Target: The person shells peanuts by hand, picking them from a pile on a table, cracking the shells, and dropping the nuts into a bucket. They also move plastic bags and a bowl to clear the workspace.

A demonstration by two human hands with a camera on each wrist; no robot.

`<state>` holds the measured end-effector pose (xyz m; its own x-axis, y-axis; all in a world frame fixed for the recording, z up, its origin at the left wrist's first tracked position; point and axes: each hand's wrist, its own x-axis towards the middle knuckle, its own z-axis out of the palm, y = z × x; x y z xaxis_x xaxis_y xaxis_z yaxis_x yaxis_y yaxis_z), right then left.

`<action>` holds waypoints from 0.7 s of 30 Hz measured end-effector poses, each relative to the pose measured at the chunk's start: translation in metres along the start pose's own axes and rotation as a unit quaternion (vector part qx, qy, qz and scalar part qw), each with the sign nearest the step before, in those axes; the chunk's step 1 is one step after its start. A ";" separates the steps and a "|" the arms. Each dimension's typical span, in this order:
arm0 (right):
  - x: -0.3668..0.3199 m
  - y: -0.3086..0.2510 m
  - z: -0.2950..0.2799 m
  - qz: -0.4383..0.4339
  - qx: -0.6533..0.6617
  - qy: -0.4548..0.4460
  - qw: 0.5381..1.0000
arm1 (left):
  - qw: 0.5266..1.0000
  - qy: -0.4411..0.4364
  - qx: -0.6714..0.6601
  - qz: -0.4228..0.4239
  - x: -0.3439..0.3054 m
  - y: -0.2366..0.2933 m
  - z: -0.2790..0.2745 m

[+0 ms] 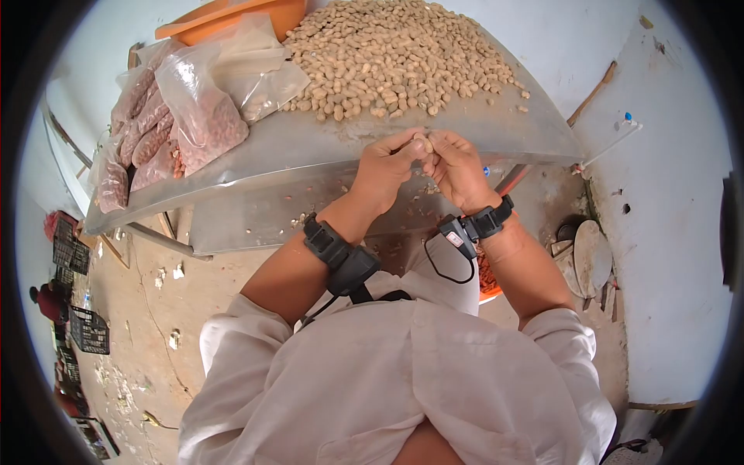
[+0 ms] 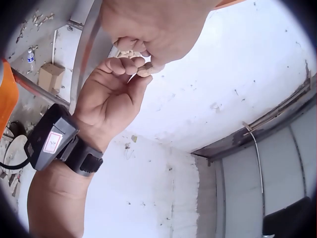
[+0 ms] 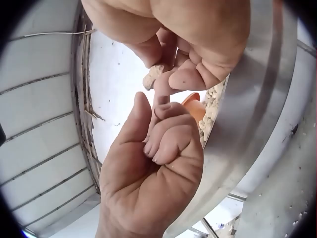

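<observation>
Above the near edge of the metal table, both hands meet fingertip to fingertip around one peanut (image 1: 425, 142). The right hand (image 1: 463, 174) pinches this pale peanut (image 3: 154, 76) between thumb and fingers, as the right wrist view shows. The left hand (image 1: 377, 177) has its thumb and index finger at the same peanut, its other fingers curled toward the palm; whether these hold anything is hidden. In the left wrist view the left hand (image 2: 156, 27) covers part of the peanut (image 2: 144, 72), with the right hand (image 2: 109, 96) below.
A large heap of unshelled peanuts (image 1: 387, 58) lies on the metal table (image 1: 310, 151). Clear bags of reddish kernels (image 1: 208, 128) stand at the left, beside an orange basin (image 1: 232, 19). Below the table, an orange container (image 1: 490, 293) holds reddish pieces. A wall (image 1: 666, 194) rises at the right.
</observation>
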<state>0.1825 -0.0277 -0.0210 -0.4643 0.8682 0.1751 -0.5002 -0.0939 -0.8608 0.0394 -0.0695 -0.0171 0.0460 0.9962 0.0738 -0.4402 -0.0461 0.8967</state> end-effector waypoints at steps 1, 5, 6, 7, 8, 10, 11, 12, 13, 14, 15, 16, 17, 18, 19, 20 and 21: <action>0.000 0.002 -0.003 0.000 0.002 -0.011 1.000 | 1.000 -0.009 0.017 0.006 -0.001 0.000 -0.001; -0.012 0.008 -0.002 0.008 -0.010 -0.007 1.000 | 0.995 -0.021 0.088 0.043 -0.003 -0.001 -0.006; -0.018 0.006 0.006 0.013 -0.028 0.012 0.999 | 0.992 -0.019 0.112 0.062 -0.004 -0.001 -0.007; -0.023 0.006 0.011 0.018 -0.046 0.031 0.998 | 0.987 -0.016 0.135 0.080 -0.005 -0.002 -0.007; -0.024 0.009 0.011 0.018 -0.060 0.034 0.997 | 0.985 -0.016 0.149 0.089 -0.004 -0.006 -0.009; -0.027 0.015 0.009 0.017 -0.090 0.039 0.995 | 0.978 -0.015 0.176 0.109 -0.003 -0.016 -0.012; -0.029 0.016 0.011 0.026 -0.097 0.051 0.994 | 0.974 -0.009 0.197 0.111 -0.002 -0.020 -0.014; -0.032 0.017 0.014 0.035 -0.104 0.063 0.992 | 0.969 -0.003 0.218 0.113 -0.004 -0.021 -0.013; -0.034 0.018 0.016 0.045 -0.110 0.075 0.990 | 0.964 0.003 0.239 0.115 -0.006 -0.023 -0.013; -0.035 0.021 0.015 0.042 -0.109 0.076 0.990 | 0.961 0.017 0.248 0.124 -0.005 -0.027 -0.014; -0.035 0.026 0.014 0.039 -0.108 0.077 0.990 | 0.957 0.032 0.256 0.133 -0.005 -0.032 -0.014; -0.034 0.029 0.013 0.036 -0.106 0.078 0.991 | 0.953 0.046 0.264 0.141 -0.004 -0.037 -0.014; -0.035 0.032 0.015 0.032 -0.106 0.092 0.990 | 0.954 0.063 0.260 0.138 -0.004 -0.041 -0.015; -0.034 0.034 0.018 0.027 -0.105 0.106 0.988 | 0.954 0.080 0.255 0.135 -0.004 -0.043 -0.014; -0.033 0.035 0.020 0.023 -0.105 0.120 0.987 | 0.954 0.097 0.250 0.133 -0.003 -0.044 -0.013; -0.031 0.036 0.022 0.014 -0.117 0.130 0.985 | 0.954 0.100 0.250 0.134 -0.002 -0.045 -0.014; -0.030 0.036 0.025 0.006 -0.129 0.140 0.982 | 0.953 0.102 0.249 0.136 -0.001 -0.044 -0.014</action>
<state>0.1600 -0.0690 -0.0455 -0.2314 0.9712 0.0567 -0.2781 -0.0102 -0.9605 0.0464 -0.0675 -0.0627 -0.2075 0.9338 0.2916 0.0723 -0.2827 0.9565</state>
